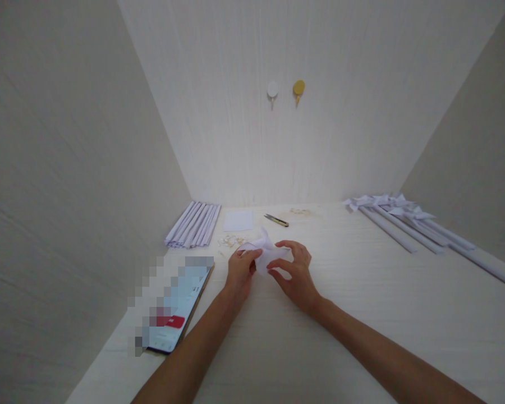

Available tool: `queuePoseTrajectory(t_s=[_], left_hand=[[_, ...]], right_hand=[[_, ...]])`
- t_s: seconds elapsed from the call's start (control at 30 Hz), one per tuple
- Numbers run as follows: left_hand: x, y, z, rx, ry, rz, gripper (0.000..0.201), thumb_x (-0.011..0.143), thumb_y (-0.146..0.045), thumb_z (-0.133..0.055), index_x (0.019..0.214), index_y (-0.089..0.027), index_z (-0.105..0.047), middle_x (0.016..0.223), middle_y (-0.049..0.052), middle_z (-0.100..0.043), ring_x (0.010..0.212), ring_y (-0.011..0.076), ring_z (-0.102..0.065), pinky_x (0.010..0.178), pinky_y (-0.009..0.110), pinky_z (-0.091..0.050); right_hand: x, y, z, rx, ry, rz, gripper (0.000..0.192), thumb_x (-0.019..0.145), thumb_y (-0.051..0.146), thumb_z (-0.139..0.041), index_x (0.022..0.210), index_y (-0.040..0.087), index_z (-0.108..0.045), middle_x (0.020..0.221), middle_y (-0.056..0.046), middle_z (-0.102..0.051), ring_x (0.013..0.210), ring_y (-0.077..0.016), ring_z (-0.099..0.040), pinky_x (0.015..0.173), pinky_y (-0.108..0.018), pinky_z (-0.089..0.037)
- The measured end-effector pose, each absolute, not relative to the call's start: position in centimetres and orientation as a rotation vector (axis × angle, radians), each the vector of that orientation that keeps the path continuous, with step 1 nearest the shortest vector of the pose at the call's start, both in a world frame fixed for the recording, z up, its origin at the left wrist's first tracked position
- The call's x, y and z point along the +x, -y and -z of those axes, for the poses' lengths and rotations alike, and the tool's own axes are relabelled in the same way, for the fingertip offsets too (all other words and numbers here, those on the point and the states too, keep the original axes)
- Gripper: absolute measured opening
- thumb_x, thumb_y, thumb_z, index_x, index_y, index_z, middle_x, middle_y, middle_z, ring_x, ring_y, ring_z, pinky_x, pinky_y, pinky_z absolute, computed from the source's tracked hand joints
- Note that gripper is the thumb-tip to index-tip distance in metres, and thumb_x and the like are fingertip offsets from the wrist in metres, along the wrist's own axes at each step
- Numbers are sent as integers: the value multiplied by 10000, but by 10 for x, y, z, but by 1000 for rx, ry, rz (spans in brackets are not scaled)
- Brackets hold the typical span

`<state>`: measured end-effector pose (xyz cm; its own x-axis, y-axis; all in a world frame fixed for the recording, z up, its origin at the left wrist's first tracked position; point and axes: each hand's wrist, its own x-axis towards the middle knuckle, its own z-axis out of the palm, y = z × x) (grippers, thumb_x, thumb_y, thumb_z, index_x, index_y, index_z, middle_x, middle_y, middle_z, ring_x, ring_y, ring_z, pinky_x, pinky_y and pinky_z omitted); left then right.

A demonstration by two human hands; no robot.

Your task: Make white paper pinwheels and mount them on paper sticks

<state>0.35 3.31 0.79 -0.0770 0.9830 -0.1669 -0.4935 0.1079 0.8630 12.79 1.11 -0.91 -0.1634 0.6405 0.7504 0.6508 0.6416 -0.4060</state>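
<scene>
Between my two hands a sheet of white paper (264,259) is bent into curved folds, with one pointed corner standing up. My left hand (240,272) grips its left side, thumb on top and fingers partly hidden behind. My right hand (295,274) holds the right side, with thumb and fingers closed around the edge. Just beyond my left hand lies a scatter of small pale bits (232,240), too small to name. A flat square of white paper (238,221) rests behind them. Thread snips (276,220) lie farther back, beyond the held paper.
Rolled white paper tubes (193,224) lie side by side at the back left. Paper pinwheels (387,203) on paper sticks (408,227) are piled at the back right. A phone (180,306) is left of my left forearm. Two hooks (298,88) are on the back wall.
</scene>
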Motion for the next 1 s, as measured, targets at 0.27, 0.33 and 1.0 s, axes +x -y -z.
queuePoseTrajectory(t_s=[0.27, 0.33, 1.0], left_hand=[[12, -29, -8, 755, -1040, -1457, 433, 460, -150, -678, 861, -145, -515, 440, -100, -492, 432, 51, -453, 464, 172, -340], [13, -28, -7, 814, -1074, -1450, 439, 472, -154, -677, 878, -142, -510, 413, -109, -467, 415, 45, -433, 459, 170, -329], [14, -27, -3, 897, -1148, -1404, 416, 460, -189, -694, 838, -150, -526, 480, -66, -526, 449, 74, -485, 476, 198, -356]], right_hand=[[133, -26, 12, -1004, 1635, -350, 59, 703, 203, -585, 676, 224, -633, 716, -20, -483, 715, -162, -477, 651, -320, -396], [134, -29, 12, -1021, 1574, -424, 50, 695, 209, -590, 661, 206, -628, 681, -15, -481, 683, -155, -479, 628, -302, -401], [133, -27, 7, -1084, 1522, -499, 106, 694, 196, -560, 589, 187, -575, 613, 2, -507, 607, -135, -499, 594, -273, -413]])
